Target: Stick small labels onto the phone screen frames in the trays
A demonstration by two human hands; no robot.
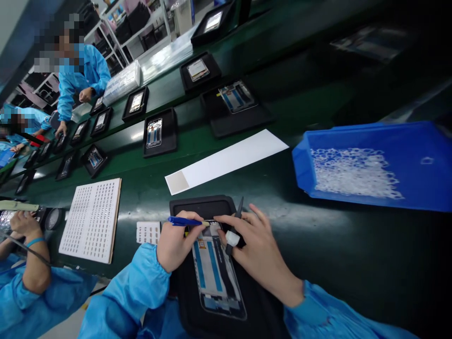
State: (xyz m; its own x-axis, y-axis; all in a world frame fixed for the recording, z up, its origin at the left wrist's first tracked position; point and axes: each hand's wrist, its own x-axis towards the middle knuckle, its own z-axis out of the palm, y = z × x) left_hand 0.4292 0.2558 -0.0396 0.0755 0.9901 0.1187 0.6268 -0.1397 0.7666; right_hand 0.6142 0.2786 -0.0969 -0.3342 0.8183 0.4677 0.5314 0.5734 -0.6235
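An opened phone body, with blue strips and a dark ribbon along its inside, lies in a black tray right in front of me. My left hand is closed around a blue pen-like tool. Its pale tip reaches the phone's upper end. From the other side, my right hand has its index finger and thumb at that same end. A slim dark tool with a white wrap is held among its fingers; its exact kind is unclear.
Further trays with phone parts stand along the green bench and belt. A white strip lies beyond my tray. On the right is a blue bin of white pieces. Left are a white sheet of small parts and a co-worker's hand.
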